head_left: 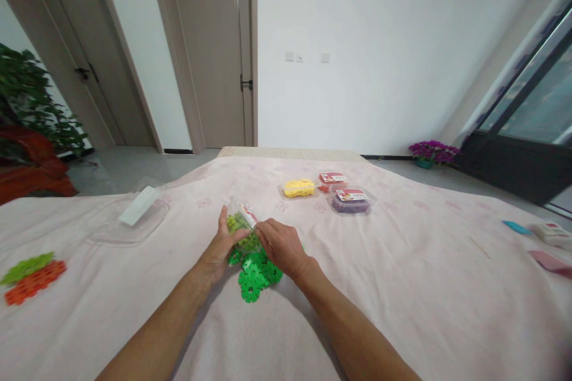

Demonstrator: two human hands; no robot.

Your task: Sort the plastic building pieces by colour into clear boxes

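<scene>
My left hand (pixel 220 248) is closed around a clear plastic box (pixel 240 223) of light green pieces, its thumb and fingers on either side. The box is tilted, and a red and white label shows on its top. My right hand (pixel 282 245) grips the right edge of the same box with bent fingers; its fingertips are partly hidden. Below both hands, a loose heap of green notched discs (pixel 254 274) lies on the pink cloth, partly covered by the box and my right hand.
Clear boxes with yellow (pixel 299 189), purple (pixel 351 200) and red pieces (pixel 332 178) stand farther back. Left are a clear plastic lid (pixel 129 232), a white strip (pixel 139 205), and joined orange (pixel 36 283) and green pieces (pixel 27 268). Blue, pink and white items lie far right.
</scene>
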